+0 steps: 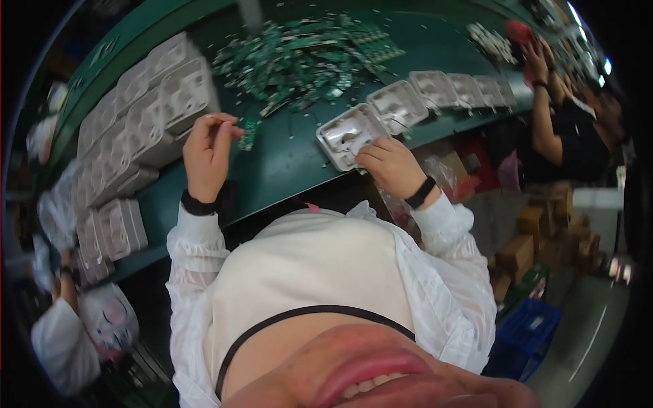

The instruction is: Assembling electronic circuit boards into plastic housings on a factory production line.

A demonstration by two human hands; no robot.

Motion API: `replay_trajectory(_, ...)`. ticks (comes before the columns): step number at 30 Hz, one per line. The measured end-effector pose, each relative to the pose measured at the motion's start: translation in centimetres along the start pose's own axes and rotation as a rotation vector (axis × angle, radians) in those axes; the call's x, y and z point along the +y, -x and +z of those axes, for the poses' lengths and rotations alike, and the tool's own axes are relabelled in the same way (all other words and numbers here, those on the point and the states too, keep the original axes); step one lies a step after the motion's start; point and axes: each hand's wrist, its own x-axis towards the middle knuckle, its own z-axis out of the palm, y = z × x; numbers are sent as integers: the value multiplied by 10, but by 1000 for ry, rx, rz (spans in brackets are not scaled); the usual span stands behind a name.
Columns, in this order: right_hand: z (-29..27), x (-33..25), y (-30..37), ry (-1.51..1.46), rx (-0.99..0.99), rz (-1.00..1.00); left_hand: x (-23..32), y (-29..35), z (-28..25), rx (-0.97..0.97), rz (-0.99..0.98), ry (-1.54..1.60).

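Between the fingertips of my left hand (207,155) a small green circuit board (249,136) hangs over the green table. The fingers of my right hand (393,164) are pressed together at the near edge of a grey moulded tray (326,138). What they pinch, if anything, is mostly hidden by the hand. Small pale and dark parts lie in that tray's hollows. Farther off, beyond both hands, a large heap of green circuit boards (299,64) covers part of the table.
Stacked grey trays (122,129) stand at left. More trays (435,88) run in a row to the far right. A pile of small pale parts (491,44) lies near a co-worker's hand (537,61). Another person's sleeve (61,347) shows at lower left. Cardboard boxes (515,255) and a blue crate (527,333) sit at right.
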Motion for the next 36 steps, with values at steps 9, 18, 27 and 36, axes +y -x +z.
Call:
replay_trajectory(9,14,-49,-47,-584,138,300,26,38,-30,-228,257,-279)
replay_trajectory(18,56,-87,-148,-1605,-337,443,19,89,-44,-188,289,-471)
replay_trajectory(27,82,-38,-142,-1782,-270,587,28,138,-159,448,-36,-1147)
replay_trajectory(36,51,-22,-133,-2535,-137,854,5,179,-219,656,-253,-1497)
